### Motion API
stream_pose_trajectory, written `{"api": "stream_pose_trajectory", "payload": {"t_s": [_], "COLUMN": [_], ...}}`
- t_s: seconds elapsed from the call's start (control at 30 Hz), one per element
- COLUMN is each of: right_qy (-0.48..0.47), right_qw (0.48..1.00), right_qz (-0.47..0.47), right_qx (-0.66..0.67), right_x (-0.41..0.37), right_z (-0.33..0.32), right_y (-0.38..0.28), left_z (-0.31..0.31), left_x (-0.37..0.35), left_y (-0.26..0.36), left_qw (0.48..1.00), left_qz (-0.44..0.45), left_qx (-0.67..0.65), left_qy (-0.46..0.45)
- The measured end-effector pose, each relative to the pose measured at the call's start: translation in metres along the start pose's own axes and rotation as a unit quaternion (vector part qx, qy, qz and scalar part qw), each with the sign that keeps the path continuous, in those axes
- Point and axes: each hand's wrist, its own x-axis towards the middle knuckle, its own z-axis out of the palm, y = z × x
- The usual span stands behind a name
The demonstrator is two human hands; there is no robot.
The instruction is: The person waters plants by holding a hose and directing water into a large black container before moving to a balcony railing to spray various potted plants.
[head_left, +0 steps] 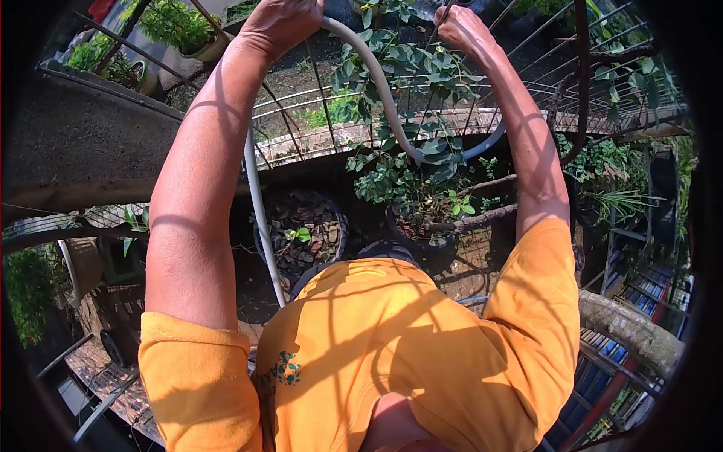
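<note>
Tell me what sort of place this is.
Likely an outdoor garden, perhaps a home one: a sunlit potted plant, leafy growth by metal bars, and a pale hose in the left hand.

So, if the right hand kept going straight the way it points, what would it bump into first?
The right hand would probably meet the thin dark rod by its fingers, perhaps touching already. Depth is unclear, and the picture's edge soon cuts the line off.
</note>
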Motion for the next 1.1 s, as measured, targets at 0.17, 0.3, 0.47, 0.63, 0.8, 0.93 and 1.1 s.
{"api": "stream_pose_trajectory", "payload": {"t_s": [0.17,0.3,0.47,0.63,0.8,0.93,1.1], "right_qy": [0.035,-0.056,-0.050,-0.044,-0.007,-0.028,-0.064], "right_qw": [0.998,0.997,0.992,0.994,0.993,0.994,0.990], "right_qz": [-0.043,0.033,-0.016,0.093,0.080,0.073,0.112], "right_qx": [0.015,-0.034,-0.114,0.028,0.083,0.075,0.050], "right_x": [-0.002,-0.006,-0.004,-0.004,-0.009,-0.008,-0.004], "right_z": [-0.015,-0.039,-0.017,-0.014,-0.018,-0.015,-0.025], "right_y": [-0.018,-0.047,-0.026,-0.027,-0.024,-0.023,-0.035], "left_z": [-0.004,-0.003,-0.001,-0.002,-0.003,0.005,0.001], "left_x": [0.001,0.002,0.002,0.002,0.003,0.001,0.002], "left_y": [0.000,0.000,0.002,0.006,0.006,0.006,0.005], "left_qw": [0.999,0.998,0.999,0.997,0.997,0.999,0.996], "left_qz": [0.005,0.016,0.001,-0.004,-0.003,-0.001,0.009], "left_qx": [0.045,0.060,0.045,0.061,0.072,0.028,0.080], "left_qy": [0.009,-0.014,0.001,-0.046,-0.027,-0.031,-0.035]}}
